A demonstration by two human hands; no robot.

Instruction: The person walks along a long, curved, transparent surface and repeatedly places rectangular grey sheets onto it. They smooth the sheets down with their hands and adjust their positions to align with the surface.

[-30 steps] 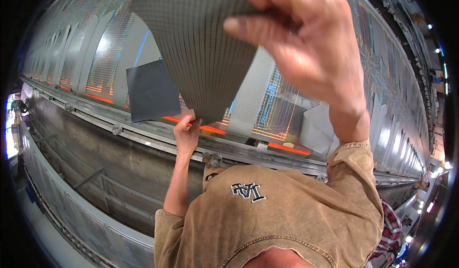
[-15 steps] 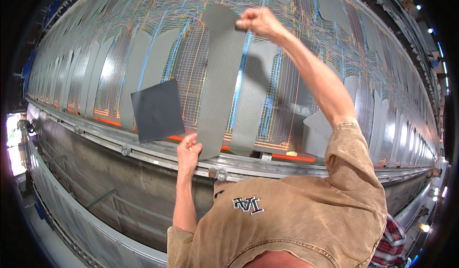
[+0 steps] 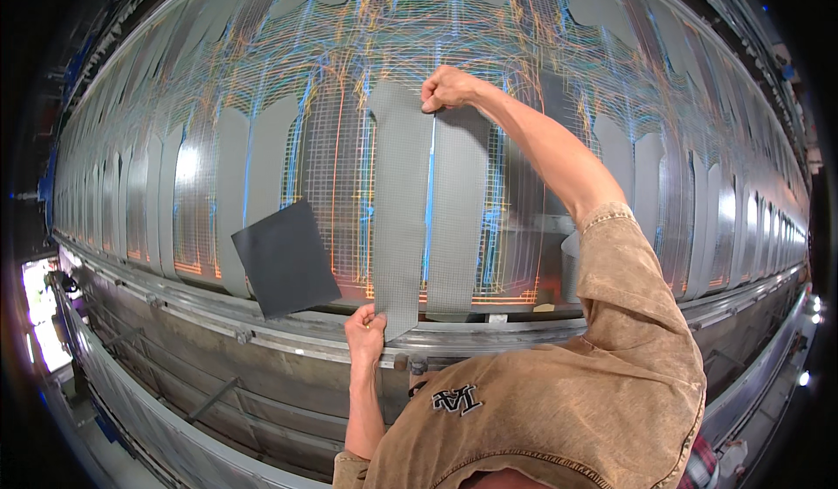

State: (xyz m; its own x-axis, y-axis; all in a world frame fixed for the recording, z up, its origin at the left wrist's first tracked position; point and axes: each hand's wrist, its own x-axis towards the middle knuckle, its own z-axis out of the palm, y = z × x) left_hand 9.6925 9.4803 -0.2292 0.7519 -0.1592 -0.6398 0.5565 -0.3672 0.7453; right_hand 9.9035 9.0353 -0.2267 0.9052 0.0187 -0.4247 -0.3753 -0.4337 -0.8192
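Observation:
A long grey textured strip of sheet material (image 3: 399,218), wider and rounded at its far end, lies lengthwise across the panel (image 3: 532,227) marked with coloured lines. My left hand (image 3: 366,330) pinches its near left corner by the metal edge. At the far right corner, my right hand (image 3: 449,88) grips the strip with fingers closed. Close along its right side is a matching grey strip (image 3: 458,236), with a narrow blue-lit gap between the two. To the left, a dark square sheet (image 3: 286,262) rests askew on the panel, its near corner over the edge.
Other grey strips (image 3: 234,201) lie in rows along the long curved panel. A metal rail (image 3: 305,345) borders its near side. Below the rail runs a trough with metal framing (image 3: 218,397). A person's plaid sleeve (image 3: 701,467) shows at lower right.
The strip has come down from a raised position to lie nearly flat beside its neighbour, and its broad shadow has shrunk. Both hands keep their hold. The whole view has shifted.

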